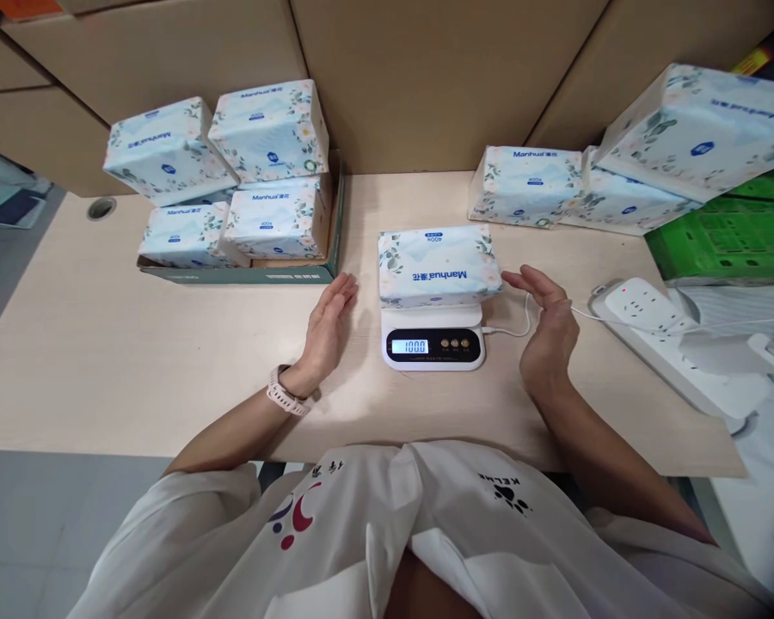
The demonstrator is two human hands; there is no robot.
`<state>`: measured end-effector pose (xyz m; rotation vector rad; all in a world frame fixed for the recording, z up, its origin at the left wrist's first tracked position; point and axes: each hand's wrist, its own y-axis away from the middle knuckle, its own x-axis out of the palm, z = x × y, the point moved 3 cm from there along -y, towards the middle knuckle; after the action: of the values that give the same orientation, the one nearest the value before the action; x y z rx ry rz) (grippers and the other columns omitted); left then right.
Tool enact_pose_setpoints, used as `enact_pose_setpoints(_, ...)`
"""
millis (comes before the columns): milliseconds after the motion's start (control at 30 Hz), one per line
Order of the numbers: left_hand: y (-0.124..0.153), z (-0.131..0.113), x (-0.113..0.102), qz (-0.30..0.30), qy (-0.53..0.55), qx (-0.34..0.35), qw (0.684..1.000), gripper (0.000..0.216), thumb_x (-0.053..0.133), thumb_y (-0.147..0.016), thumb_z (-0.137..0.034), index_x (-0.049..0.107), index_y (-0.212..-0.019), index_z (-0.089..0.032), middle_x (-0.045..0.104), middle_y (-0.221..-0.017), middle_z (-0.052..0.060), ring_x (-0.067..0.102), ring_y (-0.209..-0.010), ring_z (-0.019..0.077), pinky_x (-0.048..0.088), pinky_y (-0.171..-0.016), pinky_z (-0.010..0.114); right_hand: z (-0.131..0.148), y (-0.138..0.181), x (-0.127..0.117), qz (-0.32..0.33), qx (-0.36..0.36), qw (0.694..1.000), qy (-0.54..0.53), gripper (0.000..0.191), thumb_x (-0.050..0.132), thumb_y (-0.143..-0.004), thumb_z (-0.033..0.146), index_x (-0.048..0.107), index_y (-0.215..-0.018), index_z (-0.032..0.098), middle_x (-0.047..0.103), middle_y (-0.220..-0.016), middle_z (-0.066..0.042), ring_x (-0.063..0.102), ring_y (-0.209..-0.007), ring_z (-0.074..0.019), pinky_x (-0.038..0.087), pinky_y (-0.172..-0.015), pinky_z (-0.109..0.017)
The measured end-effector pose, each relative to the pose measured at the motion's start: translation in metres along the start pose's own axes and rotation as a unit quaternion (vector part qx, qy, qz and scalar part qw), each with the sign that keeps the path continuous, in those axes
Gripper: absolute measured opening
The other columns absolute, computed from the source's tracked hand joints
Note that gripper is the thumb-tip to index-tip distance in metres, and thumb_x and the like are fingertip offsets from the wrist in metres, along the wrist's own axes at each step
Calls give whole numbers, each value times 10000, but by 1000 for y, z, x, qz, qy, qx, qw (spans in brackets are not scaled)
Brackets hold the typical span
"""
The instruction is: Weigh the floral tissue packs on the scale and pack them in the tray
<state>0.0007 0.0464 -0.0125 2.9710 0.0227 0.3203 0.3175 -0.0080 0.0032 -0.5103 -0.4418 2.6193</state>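
Note:
A pack of tissues (439, 265) with a floral print lies across the white digital scale (431, 316), its brand lettering upside down to me. The lit display (410, 346) seems to read 100.0. To the left of the scale, my left hand (326, 331) is on its edge near the tabletop, fingers stretched and holding nothing. My right hand (548, 331) stands on the other side, fingers extended and empty. One of its fingertips comes very close to the pack's right end; whether it touches, I cannot tell.
At the left, several tissue packs (274, 222) are stacked in a shallow green box (245, 275). More packs (525, 185) sit at the back right, beside a green crate (728, 241). A power strip (677, 344) and the scale's white cable (512, 333) lie right. Cardboard boxes (426, 86) line the back.

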Motion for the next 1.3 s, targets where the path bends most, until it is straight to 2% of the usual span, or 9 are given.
enact_pose_setpoints(167,-1,1,-1,3,-4,4,1000,660,744,-952,-621,660,-1464,-213,607,-1662,163,561,-1584,338,347,-1410,526,2,0,0,-3,23,1000,22,677,243,-1104,669,690,-1445,291,813,-1360,-69,697,-1401,-291,380,-1314,-650)
enact_pose_setpoints(333,-3,2,-2,19,-5,6,1000,798,735,-931,-744,631,-1498,-193,569,-1690,192,537,-1601,357,336,-1409,535,2,-1,-1,-19,25,1000,3,705,252,-1103,677,711,-1423,248,821,-1336,-95,706,-1383,-285,389,-1322,-627)
enact_pose_setpoints(433,-3,2,-3,28,-6,6,1000,831,731,-928,-773,619,-1509,-190,552,-1703,196,527,-1610,350,337,-1408,525,0,-3,-1,-27,22,999,-13,695,261,-1101,682,725,-1409,266,827,-1320,-82,720,-1373,-282,400,-1324,-638)
enact_pose_setpoints(567,-3,2,-4,21,-1,6,1000,809,760,-911,-771,641,-1475,-205,570,-1691,186,543,-1598,349,346,-1404,534,-3,-3,-2,-27,9,999,-18,664,269,-1106,666,738,-1404,304,841,-1300,-61,739,-1347,-278,398,-1324,-656)
enact_pose_setpoints(967,-3,1,-4,14,1,8,1000,734,773,-930,-721,674,-1438,-201,604,-1661,181,562,-1581,355,373,-1391,536,-2,-1,-2,-30,18,999,-27,667,270,-1113,653,765,-1382,295,852,-1274,-67,746,-1315,-277,410,-1305,-644)
enact_pose_setpoints(1300,-5,3,-5,15,3,10,1000,757,795,-911,-720,670,-1432,-184,603,-1657,201,580,-1565,356,393,-1379,528,4,-1,0,-32,36,998,-32,703,274,-1107,672,794,-1337,258,856,-1215,-86,769,-1273,-286,489,-1242,-622)
